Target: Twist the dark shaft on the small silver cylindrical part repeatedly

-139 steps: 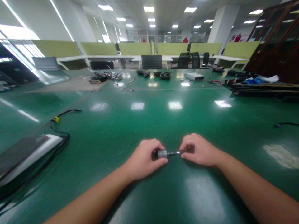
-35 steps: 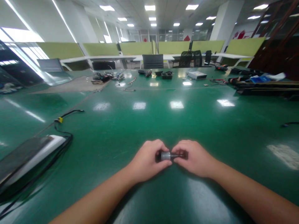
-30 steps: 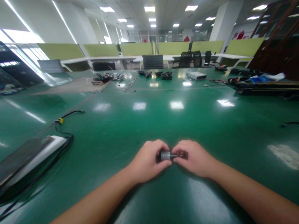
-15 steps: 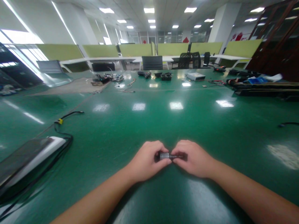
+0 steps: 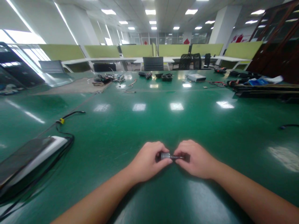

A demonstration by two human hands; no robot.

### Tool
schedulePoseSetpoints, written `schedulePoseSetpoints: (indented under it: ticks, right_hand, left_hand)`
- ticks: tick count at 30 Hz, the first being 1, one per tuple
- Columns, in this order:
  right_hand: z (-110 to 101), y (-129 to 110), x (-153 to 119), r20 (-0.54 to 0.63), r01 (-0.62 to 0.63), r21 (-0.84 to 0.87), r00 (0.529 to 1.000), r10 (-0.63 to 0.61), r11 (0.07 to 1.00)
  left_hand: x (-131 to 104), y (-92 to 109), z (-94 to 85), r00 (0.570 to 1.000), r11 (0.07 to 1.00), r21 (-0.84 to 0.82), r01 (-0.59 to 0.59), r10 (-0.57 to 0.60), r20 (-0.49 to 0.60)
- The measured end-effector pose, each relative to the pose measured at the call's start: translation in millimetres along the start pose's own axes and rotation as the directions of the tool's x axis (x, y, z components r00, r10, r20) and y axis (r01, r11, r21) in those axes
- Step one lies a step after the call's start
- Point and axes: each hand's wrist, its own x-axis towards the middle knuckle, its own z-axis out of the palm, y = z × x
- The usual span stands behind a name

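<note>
Just over the green tabletop [image 5: 149, 124], my two hands meet at a small object [image 5: 165, 156] lying level between them. It has a silver-grey cylinder body, a dark left end and a thin dark shaft pointing right. My left hand [image 5: 146, 161] is closed, pinching the grey body between thumb and fingers. Closed around the thin shaft is my right hand [image 5: 195, 159], its thumb below and index finger above. The object's exact kind is too blurred to tell, and the fingers hide part of it.
On the left lies a dark-topped, white-edged device [image 5: 30, 158] beside black cables [image 5: 66, 144]. Electronic parts [image 5: 108, 78], a silver box [image 5: 196, 77] and a dark pile [image 5: 263, 88] line the far side. Another cable end [image 5: 288, 126] shows at right.
My right hand has shifted slightly right along the shaft, so a little more of it shows between the hands. The left hand keeps its grip. The whole view has moved very slightly.
</note>
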Motion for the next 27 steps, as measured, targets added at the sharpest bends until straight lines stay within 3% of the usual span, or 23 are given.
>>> schedulePoseSetpoints:
  ticks: [27]
  right_hand:
    - [-9.5, 7.5, -0.8, 0.019, -0.039, -0.019, 0.999, 0.04, 0.999]
  left_hand:
    - [-0.7, -1.4, -1.4, 1.0, 1.0, -0.012, -0.002, 0.002, 0.007]
